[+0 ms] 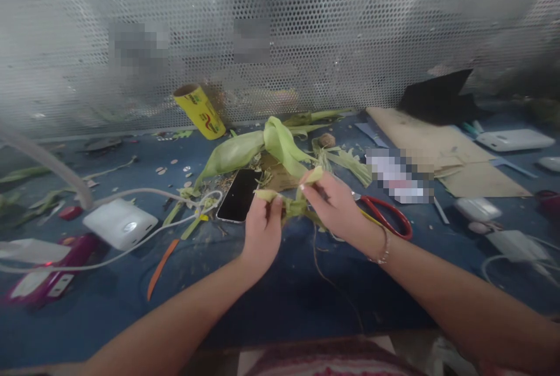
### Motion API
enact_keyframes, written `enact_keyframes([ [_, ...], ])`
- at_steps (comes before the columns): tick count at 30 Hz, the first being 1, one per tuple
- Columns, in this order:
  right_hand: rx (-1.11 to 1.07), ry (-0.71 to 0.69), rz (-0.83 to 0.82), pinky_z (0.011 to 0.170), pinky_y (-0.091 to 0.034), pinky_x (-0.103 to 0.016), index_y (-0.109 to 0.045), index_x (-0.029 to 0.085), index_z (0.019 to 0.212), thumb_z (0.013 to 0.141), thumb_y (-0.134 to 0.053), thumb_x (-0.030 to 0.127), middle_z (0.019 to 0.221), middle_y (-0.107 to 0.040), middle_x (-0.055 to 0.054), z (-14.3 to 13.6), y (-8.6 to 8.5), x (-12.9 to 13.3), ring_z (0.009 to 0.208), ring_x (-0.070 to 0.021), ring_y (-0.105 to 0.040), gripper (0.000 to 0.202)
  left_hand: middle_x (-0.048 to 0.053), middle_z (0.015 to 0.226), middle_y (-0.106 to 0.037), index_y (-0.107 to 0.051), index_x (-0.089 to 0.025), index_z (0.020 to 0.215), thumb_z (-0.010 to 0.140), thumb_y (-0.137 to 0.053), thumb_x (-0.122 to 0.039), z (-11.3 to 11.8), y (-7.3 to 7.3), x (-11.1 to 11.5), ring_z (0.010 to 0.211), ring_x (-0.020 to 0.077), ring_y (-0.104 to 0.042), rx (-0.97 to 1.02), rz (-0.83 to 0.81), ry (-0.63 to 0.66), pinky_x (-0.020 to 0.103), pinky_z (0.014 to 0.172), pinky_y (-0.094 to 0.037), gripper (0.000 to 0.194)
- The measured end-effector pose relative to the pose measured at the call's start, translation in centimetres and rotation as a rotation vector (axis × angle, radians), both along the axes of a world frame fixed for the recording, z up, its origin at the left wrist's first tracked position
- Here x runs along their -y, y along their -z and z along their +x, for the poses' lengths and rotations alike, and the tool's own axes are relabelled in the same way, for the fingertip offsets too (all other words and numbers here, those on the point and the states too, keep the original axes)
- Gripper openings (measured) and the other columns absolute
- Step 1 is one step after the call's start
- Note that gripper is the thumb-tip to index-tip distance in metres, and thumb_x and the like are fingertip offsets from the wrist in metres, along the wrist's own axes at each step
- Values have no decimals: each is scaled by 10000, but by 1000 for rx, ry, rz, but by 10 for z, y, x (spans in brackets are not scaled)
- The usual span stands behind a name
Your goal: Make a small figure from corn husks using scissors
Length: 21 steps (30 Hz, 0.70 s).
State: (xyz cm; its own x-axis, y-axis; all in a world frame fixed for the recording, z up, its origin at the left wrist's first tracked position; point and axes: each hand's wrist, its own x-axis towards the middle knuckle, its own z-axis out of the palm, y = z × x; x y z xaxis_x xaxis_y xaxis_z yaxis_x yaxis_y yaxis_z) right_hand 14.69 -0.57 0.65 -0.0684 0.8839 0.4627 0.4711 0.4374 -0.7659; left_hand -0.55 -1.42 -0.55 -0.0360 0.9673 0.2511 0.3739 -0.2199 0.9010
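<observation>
Near the middle of the blue table, my left hand [263,225] pinches one end of a pale green husk piece [295,207]. My right hand [335,204], with a bracelet at the wrist, pinches another end a little to the right and higher. Between the hands the piece looks bunched or knotted; its exact shape is blurred. Large green husk leaves [234,154] lie just beyond the hands. A black phone [238,195] rests beside my left hand. Red-handled scissors [389,218] lie to the right of my right hand, partly hidden by it.
A yellow tube [201,112] leans by the perforated metal screen [306,32]. On the left are a white device [120,224], cables and a purple power strip [52,271]. Brown paper [437,143], a white case [478,208] and a charger [516,245] lie on the right.
</observation>
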Motion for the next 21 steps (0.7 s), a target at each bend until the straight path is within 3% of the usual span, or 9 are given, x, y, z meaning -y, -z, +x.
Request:
enact_keyframes([
  [3, -85, -98, -130, 519, -423, -237, -498, 198, 788, 821, -491, 299, 628, -531, 30, -3, -1, 1, 547, -104, -521, 106, -43, 584, -468, -446, -197, 736, 849, -438, -327, 0, -3, -2, 481, 98, -457, 25, -65, 24, 225, 468, -372, 172],
  [7, -363, -308, -458, 367, -399, -188, -415, 207, 720, 772, -535, 295, 485, -465, 90, -9, -5, 5, 388, -79, -497, 158, -38, 621, -469, -469, -190, 755, 829, -477, -318, -4, -8, -7, 548, 101, -450, -25, 9, 96, 221, 513, -374, 147],
  [9, -438, -363, -547, 354, -409, -183, -373, 214, 688, 769, -541, 303, 434, -474, 99, -12, -4, 6, 365, -84, -505, 206, -34, 619, -464, -495, -188, 802, 839, -460, -341, -8, -9, -9, 552, 107, -447, -50, 13, 155, 227, 515, -372, 161],
  [11, -503, -344, -543, 375, -440, -196, -360, 219, 689, 787, -528, 309, 430, -499, 95, -13, -1, 5, 375, -91, -524, 215, -1, 727, -526, -506, -189, 955, 855, -426, -337, -12, -9, -10, 648, 127, -507, -58, 66, 162, 248, 591, -413, 196],
  [13, -583, -269, -484, 411, -475, -218, -363, 222, 708, 802, -521, 320, 477, -519, 87, -14, 4, 4, 411, -97, -549, 208, 65, 969, -546, -447, -189, 1105, 855, -422, -315, -15, -9, -10, 882, 164, -535, -65, 188, 96, 297, 761, -431, 281],
  [15, -633, -206, -423, 456, -502, -239, -367, 221, 713, 802, -527, 325, 549, -524, 77, -13, 6, 2, 458, -96, -566, 210, 95, 1067, -504, -438, -177, 1095, 826, -468, -313, -17, -9, -10, 992, 185, -497, -96, 307, 25, 330, 851, -403, 302],
  [17, -635, -161, -361, 488, -510, -245, -369, 218, 706, 793, -536, 312, 622, -516, 69, -12, 6, 2, 483, -83, -554, 211, 64, 929, -532, -489, -172, 950, 785, -524, -335, -17, -9, -8, 872, 176, -518, -159, 297, 57, 313, 786, -422, 234],
  [21, -565, -158, -281, 515, -487, -225, -374, 209, 684, 758, -558, 263, 674, -473, 63, -12, 1, 4, 528, -65, -504, 205, -11, 637, -524, -498, -183, 697, 795, -492, -354, -12, -11, -6, 588, 123, -484, -243, 54, 258, 240, 560, -397, 197],
])
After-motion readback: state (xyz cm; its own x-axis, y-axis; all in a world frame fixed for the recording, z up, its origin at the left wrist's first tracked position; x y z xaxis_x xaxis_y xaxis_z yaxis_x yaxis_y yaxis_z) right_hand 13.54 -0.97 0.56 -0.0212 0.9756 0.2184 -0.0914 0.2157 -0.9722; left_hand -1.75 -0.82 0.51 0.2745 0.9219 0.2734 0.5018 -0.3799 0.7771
